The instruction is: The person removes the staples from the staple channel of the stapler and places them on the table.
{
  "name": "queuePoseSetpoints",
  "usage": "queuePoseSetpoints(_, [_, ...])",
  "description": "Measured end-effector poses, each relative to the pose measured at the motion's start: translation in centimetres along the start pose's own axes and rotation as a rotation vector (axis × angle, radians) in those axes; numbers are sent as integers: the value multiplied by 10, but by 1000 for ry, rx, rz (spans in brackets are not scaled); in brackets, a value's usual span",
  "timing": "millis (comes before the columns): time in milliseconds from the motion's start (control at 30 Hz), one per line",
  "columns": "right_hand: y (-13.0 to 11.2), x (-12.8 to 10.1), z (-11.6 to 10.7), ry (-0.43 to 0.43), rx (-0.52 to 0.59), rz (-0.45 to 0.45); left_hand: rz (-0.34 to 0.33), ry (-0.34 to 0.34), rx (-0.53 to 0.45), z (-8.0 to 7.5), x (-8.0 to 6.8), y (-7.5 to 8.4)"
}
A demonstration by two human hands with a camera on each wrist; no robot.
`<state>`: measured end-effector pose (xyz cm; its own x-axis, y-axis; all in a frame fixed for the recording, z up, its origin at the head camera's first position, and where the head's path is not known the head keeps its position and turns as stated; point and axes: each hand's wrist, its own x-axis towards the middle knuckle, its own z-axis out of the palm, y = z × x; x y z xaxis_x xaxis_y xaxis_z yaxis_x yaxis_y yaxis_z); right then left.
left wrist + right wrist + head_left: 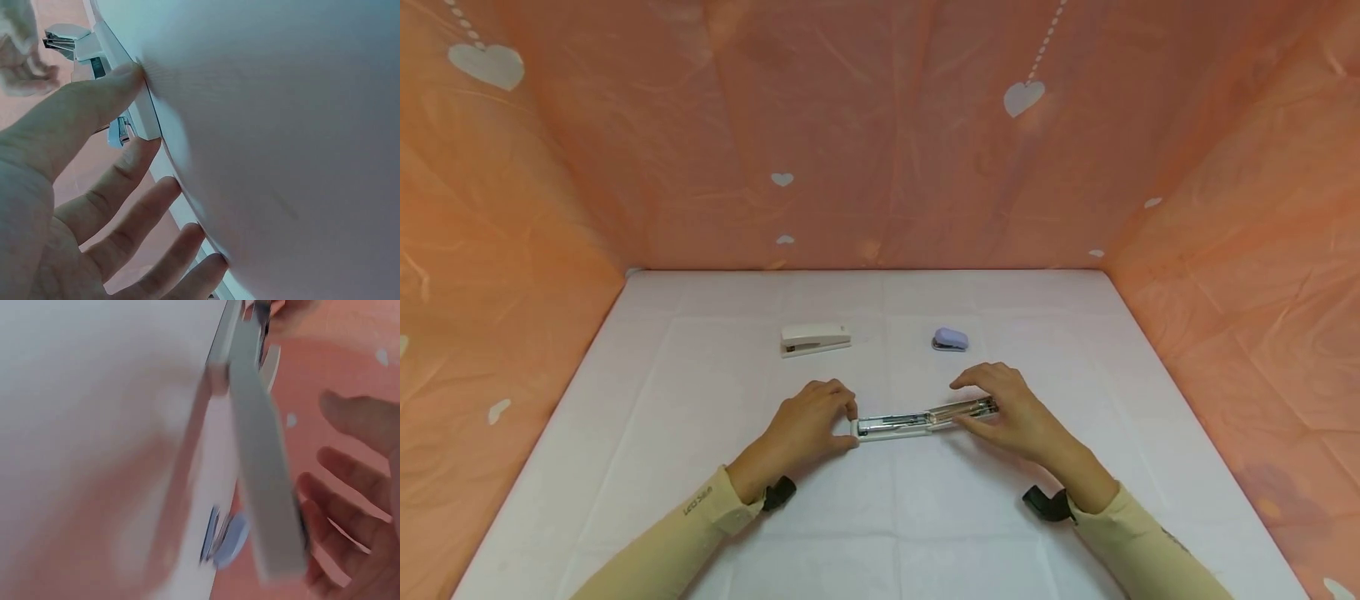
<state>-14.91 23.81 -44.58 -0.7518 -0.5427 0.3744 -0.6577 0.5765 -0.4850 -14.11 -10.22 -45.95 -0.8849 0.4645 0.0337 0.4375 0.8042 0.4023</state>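
An unfolded white stapler [895, 434] lies lengthwise between the two hands, its metal insides facing up and its right half tilted up off the tabletop. My left hand [808, 422] pinches the left end between thumb and index finger; the left wrist view shows that white end [147, 115] between them, with the other fingertips on the table. Around the raised right half is my right hand [1017, 414], its fingers spread. In the right wrist view these loosely bent fingers [350, 472] stand apart from the raised arm of the stapler [259, 462].
Farther back on the white-covered table [700, 367] sit a closed white stapler [816, 337] at left and a small lavender mini stapler [951, 338] at right. Orange sheeting with white hearts [880, 133] walls the back and both sides.
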Motion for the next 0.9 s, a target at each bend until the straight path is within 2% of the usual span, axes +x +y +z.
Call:
queuePoseSetpoints(100, [-10,7,9,28,19,-64,-3,-2,1,0,0,-1])
queuePoseSetpoints(300, [-23,16,32,-21,85,-120,-8,-4,-8,1,0,-1])
queuePoseSetpoints(533, [-35,24,53,-84,81,-107,-14,-9,-16,1,0,-1])
queuePoseSetpoints(767, [-43,29,61,-154,-24,-79,-11,-3,-10,1,0,-1])
queuePoseSetpoints(900, [-45,29,63,-166,-56,-56,-8,-2,-4,1,0,-1])
